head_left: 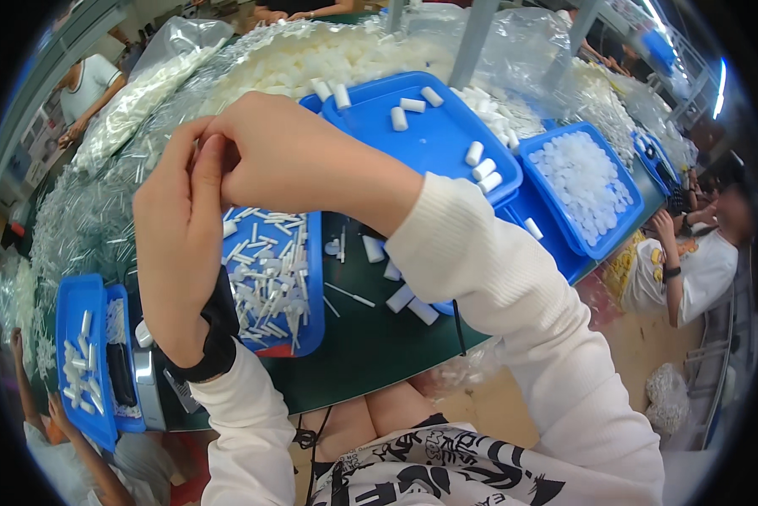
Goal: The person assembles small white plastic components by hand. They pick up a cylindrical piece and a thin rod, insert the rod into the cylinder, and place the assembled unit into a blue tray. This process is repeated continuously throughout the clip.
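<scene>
My left hand (172, 240) and my right hand (282, 152) meet above the table, fingertips pressed together. Both are closed, and whatever sits between the fingers is hidden behind them. Just below the hands lies a blue tray (315, 287) of thin white sticks and small translucent pieces (265, 282), partly covered by my left hand and wrist. Beyond my right forearm stands another blue tray (438, 139) with several white cylinders (400, 118) scattered in it. More white cylinders (400, 298) lie on the dark green table (349, 346) beside the stick tray, near a loose thin stick (349, 293).
Translucent discs fill a blue tray (634, 194) at the right. A further blue tray (67, 299) with white cylinders is at the left, beside a grey device (148, 392). Piled clear plastic (83, 211) and white parts line the far side. Grey posts (473, 42) rise there. Other people sit around.
</scene>
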`<state>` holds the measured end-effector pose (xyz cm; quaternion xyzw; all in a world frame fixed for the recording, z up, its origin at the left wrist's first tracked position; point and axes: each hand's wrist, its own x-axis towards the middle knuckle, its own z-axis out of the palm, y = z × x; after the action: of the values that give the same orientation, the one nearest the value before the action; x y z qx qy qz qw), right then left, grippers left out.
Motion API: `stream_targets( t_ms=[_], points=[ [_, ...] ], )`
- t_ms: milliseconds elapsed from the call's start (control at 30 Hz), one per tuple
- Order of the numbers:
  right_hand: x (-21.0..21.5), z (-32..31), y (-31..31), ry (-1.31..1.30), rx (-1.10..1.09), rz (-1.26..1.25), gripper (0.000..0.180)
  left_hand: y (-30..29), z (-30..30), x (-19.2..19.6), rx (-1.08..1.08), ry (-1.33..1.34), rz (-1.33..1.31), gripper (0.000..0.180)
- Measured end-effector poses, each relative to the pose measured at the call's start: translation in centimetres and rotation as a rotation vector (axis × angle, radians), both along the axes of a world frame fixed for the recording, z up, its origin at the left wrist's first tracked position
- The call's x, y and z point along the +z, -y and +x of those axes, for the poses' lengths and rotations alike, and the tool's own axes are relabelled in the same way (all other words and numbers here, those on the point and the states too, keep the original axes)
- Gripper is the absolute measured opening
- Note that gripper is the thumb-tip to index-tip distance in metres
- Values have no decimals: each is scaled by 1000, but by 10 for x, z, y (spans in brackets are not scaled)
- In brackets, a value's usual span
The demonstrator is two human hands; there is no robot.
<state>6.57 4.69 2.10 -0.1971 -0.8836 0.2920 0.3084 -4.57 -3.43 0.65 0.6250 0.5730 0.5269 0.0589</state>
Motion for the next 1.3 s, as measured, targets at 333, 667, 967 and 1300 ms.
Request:
stream_targets(
  t_ms=[333, 667, 967, 1300],
  points=[
    [-11, 110, -4, -212, 17, -534, 34, 4, 43, 5, -138, -86, -218, 21],
    [-103, 366, -129, 897, -1392, -23, 22, 12, 32, 10, -532, -10, -264, 24],
    [-102, 343, -115, 659, -1598, -84, 31, 5, 15, 11, -790, 465, -269, 42],
    [-109, 350, -119, 725, -1563, -81, 29, -7, -13, 8, -1713, 1330, -168, 9]
  ],
)
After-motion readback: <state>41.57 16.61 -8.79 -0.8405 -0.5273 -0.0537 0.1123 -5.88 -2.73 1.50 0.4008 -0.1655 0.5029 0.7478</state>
